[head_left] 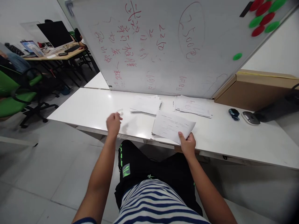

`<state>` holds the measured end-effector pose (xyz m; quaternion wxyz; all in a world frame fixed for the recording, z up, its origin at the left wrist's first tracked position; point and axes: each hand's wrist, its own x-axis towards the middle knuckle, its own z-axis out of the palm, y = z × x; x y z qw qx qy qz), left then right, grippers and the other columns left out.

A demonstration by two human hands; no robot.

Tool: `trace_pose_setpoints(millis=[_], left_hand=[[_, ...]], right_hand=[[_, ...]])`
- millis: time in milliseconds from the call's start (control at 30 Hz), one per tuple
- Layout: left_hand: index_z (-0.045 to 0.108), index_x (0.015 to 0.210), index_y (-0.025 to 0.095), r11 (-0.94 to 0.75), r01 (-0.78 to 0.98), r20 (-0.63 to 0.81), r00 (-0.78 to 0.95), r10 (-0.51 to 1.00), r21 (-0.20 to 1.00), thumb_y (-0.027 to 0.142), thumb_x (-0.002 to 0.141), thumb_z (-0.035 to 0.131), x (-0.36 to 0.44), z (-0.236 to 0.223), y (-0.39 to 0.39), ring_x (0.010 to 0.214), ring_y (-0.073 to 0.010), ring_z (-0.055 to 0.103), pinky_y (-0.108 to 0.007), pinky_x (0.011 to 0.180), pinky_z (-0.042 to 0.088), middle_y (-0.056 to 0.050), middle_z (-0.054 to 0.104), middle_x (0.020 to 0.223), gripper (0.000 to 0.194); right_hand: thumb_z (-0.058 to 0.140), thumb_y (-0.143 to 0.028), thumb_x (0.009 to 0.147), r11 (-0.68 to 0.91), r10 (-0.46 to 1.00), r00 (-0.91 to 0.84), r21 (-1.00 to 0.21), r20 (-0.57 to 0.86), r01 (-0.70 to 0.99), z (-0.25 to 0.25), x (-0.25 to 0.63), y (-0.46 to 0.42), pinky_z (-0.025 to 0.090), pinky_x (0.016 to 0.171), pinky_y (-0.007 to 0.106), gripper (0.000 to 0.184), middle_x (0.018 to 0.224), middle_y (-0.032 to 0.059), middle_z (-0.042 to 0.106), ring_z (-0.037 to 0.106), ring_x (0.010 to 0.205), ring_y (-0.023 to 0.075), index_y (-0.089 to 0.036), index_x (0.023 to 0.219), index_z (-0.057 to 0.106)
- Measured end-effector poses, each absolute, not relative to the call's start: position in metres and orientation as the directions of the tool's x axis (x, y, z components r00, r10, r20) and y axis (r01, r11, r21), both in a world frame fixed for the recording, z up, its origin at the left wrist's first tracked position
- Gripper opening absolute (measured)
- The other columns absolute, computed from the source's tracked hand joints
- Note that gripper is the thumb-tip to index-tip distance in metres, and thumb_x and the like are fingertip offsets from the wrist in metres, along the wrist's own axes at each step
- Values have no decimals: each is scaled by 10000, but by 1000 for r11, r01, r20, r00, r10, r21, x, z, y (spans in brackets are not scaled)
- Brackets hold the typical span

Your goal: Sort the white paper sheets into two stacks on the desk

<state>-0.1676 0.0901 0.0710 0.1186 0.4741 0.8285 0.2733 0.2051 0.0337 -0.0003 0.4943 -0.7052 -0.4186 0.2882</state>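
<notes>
My right hand grips the lower right corner of a printed sheet of paper, thumb on top. The sheet's left end rests at the desk's front edge, and whether more sheets lie beneath it in my grip is hard to tell. To the left, my left hand is raised over the desk with its fingers closed in a pinch. A small, pale, thin thing shows by its fingertips, too faint to name. Behind the held sheet lie a left paper stack and a right paper stack.
A whiteboard with red writing and round magnets stands at the back of the white desk. On the right are a cardboard box, a dark watch and a rounded grey device. A green chair stands left.
</notes>
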Motion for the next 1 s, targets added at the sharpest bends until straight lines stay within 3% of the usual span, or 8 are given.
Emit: trace_pose_setpoints(millis=[100, 233, 500, 600, 733, 867, 1000], left_hand=[[667, 854, 158, 464, 736, -28, -519, 854, 493, 331, 984, 305, -167, 50, 103, 837, -195, 632, -284, 716, 455, -81, 707, 893, 422], [659, 944, 157, 518, 788, -48, -534, 844, 332, 346, 970, 285, -168, 39, 126, 919, -270, 627, -326, 701, 413, -145, 702, 1015, 419], [675, 963, 124, 481, 852, -62, -480, 875, 204, 435, 955, 319, -184, 51, 153, 932, -335, 625, -375, 737, 399, -194, 687, 1009, 473], [670, 925, 135, 506, 832, -25, -515, 857, 227, 508, 965, 248, -181, 51, 145, 893, -318, 620, -349, 702, 379, -180, 690, 964, 565], [633, 863, 200, 460, 800, 91, -529, 844, 386, 522, 982, 175, -146, 43, 103, 796, -250, 599, -290, 607, 301, -104, 684, 857, 572], [561, 727, 210, 288, 845, 121, -378, 918, 450, 480, 988, 253, -90, 26, 51, 678, -188, 550, -276, 585, 237, -47, 617, 686, 486], [522, 650, 198, 156, 894, 140, -233, 962, 419, 422, 981, 320, -55, 18, 35, 660, -167, 528, -281, 599, 217, -39, 585, 645, 448]], right_hand=[[647, -588, 729, -165, 877, 480, -942, -5, 293, 1, 205, 34, 452, 638, 322, 450, 824, 72, 673, 601, 768, 237, -171, 898, 615], [646, -598, 724, -141, 887, 463, -954, -4, 263, -1, 206, 36, 462, 669, 328, 471, 852, 73, 685, 596, 767, 227, -169, 917, 622], [649, -586, 732, -163, 884, 467, -946, -15, 280, -3, 206, 36, 457, 714, 337, 455, 908, 78, 685, 598, 798, 226, -172, 919, 619], [647, -577, 734, -154, 885, 465, -950, -11, 270, -1, 206, 35, 463, 717, 342, 460, 914, 85, 683, 601, 805, 229, -167, 942, 625], [651, -581, 724, -164, 875, 484, -954, -23, 251, 1, 204, 36, 473, 706, 345, 468, 894, 86, 686, 605, 800, 233, -164, 935, 629], [668, -574, 709, -146, 865, 501, -964, -17, 221, 2, 204, 37, 480, 723, 349, 481, 904, 89, 697, 615, 823, 237, -159, 950, 636], [680, -564, 706, -150, 871, 489, -971, -40, 187, 4, 203, 37, 488, 730, 351, 488, 925, 97, 704, 626, 842, 241, -158, 975, 643]])
